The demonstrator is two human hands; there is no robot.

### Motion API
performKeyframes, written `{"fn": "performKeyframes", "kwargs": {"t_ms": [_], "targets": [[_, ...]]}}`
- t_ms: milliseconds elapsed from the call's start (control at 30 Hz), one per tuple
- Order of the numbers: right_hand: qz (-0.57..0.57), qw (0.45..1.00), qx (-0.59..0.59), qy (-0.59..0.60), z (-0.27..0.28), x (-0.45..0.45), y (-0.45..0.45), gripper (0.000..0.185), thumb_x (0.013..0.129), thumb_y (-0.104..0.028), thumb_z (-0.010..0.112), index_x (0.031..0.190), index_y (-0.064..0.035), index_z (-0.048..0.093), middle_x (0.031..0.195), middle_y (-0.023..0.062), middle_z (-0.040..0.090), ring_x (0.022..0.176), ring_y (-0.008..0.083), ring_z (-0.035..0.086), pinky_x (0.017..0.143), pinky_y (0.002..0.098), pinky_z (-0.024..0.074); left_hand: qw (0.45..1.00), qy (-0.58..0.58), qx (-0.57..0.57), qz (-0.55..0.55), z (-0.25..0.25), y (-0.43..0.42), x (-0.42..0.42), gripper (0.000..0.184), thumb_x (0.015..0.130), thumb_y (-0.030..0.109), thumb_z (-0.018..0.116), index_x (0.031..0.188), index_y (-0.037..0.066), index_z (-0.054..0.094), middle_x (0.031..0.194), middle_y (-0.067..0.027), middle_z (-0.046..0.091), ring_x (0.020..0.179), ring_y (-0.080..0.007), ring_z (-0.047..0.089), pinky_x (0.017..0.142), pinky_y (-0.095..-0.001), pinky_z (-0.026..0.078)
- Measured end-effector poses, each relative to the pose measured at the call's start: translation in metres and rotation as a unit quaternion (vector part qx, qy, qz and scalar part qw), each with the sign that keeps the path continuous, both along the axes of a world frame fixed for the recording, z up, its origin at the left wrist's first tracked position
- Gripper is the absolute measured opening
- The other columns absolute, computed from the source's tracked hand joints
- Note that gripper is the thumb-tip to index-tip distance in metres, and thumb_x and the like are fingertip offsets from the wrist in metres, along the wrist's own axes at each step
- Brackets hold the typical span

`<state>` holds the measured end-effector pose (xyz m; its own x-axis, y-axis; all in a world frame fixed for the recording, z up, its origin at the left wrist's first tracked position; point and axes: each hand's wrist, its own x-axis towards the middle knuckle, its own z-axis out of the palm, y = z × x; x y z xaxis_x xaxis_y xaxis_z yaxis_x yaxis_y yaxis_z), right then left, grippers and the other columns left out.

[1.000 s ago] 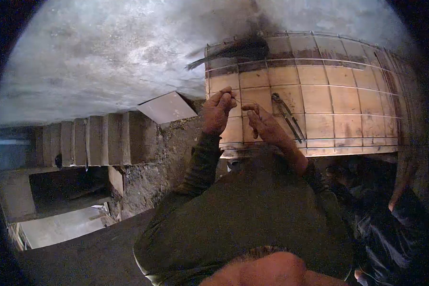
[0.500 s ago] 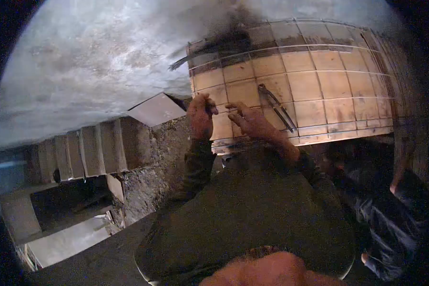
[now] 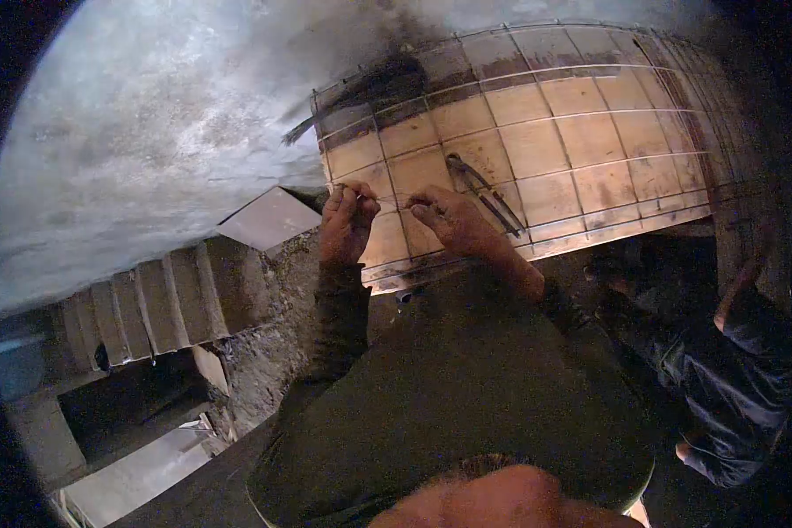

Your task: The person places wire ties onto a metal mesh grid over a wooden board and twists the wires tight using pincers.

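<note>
My left hand [image 3: 347, 223] is raised over the left edge of the wooden panel [image 3: 537, 114], its fingers pinched together. My right hand [image 3: 453, 220] is a short way to its right, thumb and fingers also pressed together. A thin wire appears to run between the fingertips, but its ends are hidden. Under both hands lies a metal wire mesh [image 3: 561, 165] with square openings, spread over the panel. Pliers or nippers [image 3: 487, 197] with long handles rest on the mesh just right of my right hand. A dark bundle of thin wires [image 3: 374, 88] lies across the panel's far left corner.
Concrete steps [image 3: 150, 304] descend at the left, near a pale square board [image 3: 271, 218] by the rough wall. A dark opening [image 3: 132, 409] is below the steps. At the lower right is another person in a dark shiny jacket [image 3: 730, 396], with an arm reaching toward the panel.
The view has turned, so the panel and pliers appear farther left and tilted. My hands stay close together above the mesh, their fingers slightly shifted. The other person's arm has moved a little.
</note>
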<state>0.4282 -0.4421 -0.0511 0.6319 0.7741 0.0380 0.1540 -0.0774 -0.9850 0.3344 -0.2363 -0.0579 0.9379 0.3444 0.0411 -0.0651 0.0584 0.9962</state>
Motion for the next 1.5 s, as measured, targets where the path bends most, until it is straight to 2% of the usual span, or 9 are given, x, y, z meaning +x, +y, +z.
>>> {"fn": "performKeyframes", "kwargs": {"t_ms": [67,133,433,600,800,1067,1133,1233,1500], "targets": [[-0.062,0.984,-0.014,-0.164,0.007,0.003,-0.002,0.027,0.093,-0.028,0.054,0.108,-0.0077,0.063,0.094,0.0123,0.065,0.086,0.0269,0.062,0.076,0.0409,0.0474,0.961,0.035,0.271,0.043,0.000,-0.005,0.006,0.017,0.095,0.020,0.052,0.103,0.005,0.055,0.093,-0.0055,0.058,0.080,-0.0168,0.058,0.076,-0.0305,0.049],[-0.093,0.960,-0.037,-0.261,0.031,0.004,-0.007,0.026,0.092,-0.028,0.054,0.108,-0.0093,0.063,0.094,0.0107,0.065,0.086,0.0260,0.062,0.077,0.0411,0.0464,0.964,-0.043,-0.253,0.066,0.016,-0.025,0.017,0.015,0.096,0.021,0.052,0.095,0.006,0.049,0.089,-0.0049,0.053,0.081,-0.0173,0.052,0.072,-0.0304,0.045],[-0.091,0.930,-0.065,-0.350,0.000,0.006,0.002,0.020,0.092,-0.027,0.053,0.102,-0.0124,0.063,0.094,0.0072,0.064,0.087,0.0261,0.060,0.085,0.0459,0.0396,0.918,-0.114,-0.377,0.034,0.026,-0.027,0.038,0.017,0.096,0.019,0.051,0.104,0.004,0.052,0.081,-0.0020,0.056,0.074,-0.0164,0.059,0.077,-0.0343,0.054],[-0.103,0.944,0.022,-0.312,0.028,0.007,-0.007,0.020,0.092,-0.026,0.052,0.091,-0.0075,0.061,0.093,0.0087,0.064,0.086,0.0297,0.060,0.079,0.0457,0.0439,0.926,-0.124,-0.355,0.018,0.026,-0.037,0.048,0.019,0.096,0.021,0.051,0.104,0.004,0.052,0.081,-0.0012,0.055,0.071,-0.0136,0.057,0.075,-0.0329,0.054],[-0.007,0.961,-0.226,-0.162,0.032,0.011,-0.023,0.027,0.092,-0.026,0.055,0.109,-0.0066,0.062,0.099,0.0127,0.065,0.088,0.0333,0.062,0.075,0.0368,0.0491,0.945,-0.058,-0.315,0.064,0.018,-0.043,0.051,0.021,0.097,0.022,0.050,0.105,0.003,0.054,0.081,-0.0010,0.056,0.072,-0.0119,0.058,0.074,-0.0338,0.054],[-0.193,0.964,-0.047,-0.177,0.073,0.031,-0.046,0.081,0.085,-0.032,0.066,0.144,-0.0039,0.019,0.143,0.0200,0.032,0.123,0.0302,0.044,0.102,0.0435,0.0381,0.986,-0.070,-0.150,0.004,-0.023,-0.085,0.086,0.024,0.096,0.021,0.051,0.110,0.001,0.053,0.093,-0.0033,0.059,0.083,-0.0151,0.059,0.077,-0.0324,0.052],[-0.172,0.942,-0.090,-0.272,0.048,0.034,-0.039,0.076,0.089,-0.026,0.062,0.146,-0.0061,0.016,0.140,0.0205,0.036,0.120,0.0285,0.049,0.097,0.0402,0.0433,0.965,0.041,-0.260,-0.005,-0.011,-0.116,0.096,0.030,0.096,0.023,0.051,0.115,0.000,0.053,0.102,-0.0043,0.058,0.093,-0.0157,0.058,0.083,-0.0293,0.048],[-0.166,0.982,-0.083,0.025,0.041,0.035,-0.036,0.059,0.092,-0.017,0.056,0.144,-0.0110,0.028,0.113,0.0127,0.055,0.087,0.0167,0.061,0.073,0.0295,0.0512,0.938,0.031,-0.346,-0.022,-0.007,-0.128,0.112,0.035,0.096,0.028,0.051,0.119,0.001,0.053,0.107,-0.0044,0.057,0.105,-0.0162,0.053,0.090,-0.0305,0.043],[-0.266,0.944,-0.157,0.114,-0.002,0.063,-0.048,0.037,0.093,-0.022,0.055,0.125,-0.0028,0.053,0.084,0.0034,0.058,0.065,0.0081,0.050,0.055,0.0234,0.0433,0.964,0.036,-0.247,-0.086,-0.032,-0.140,0.138,0.035,0.095,0.032,0.053,0.112,0.002,0.058,0.099,-0.0056,0.059,0.095,-0.0160,0.054,0.086,-0.0311,0.044]]}}
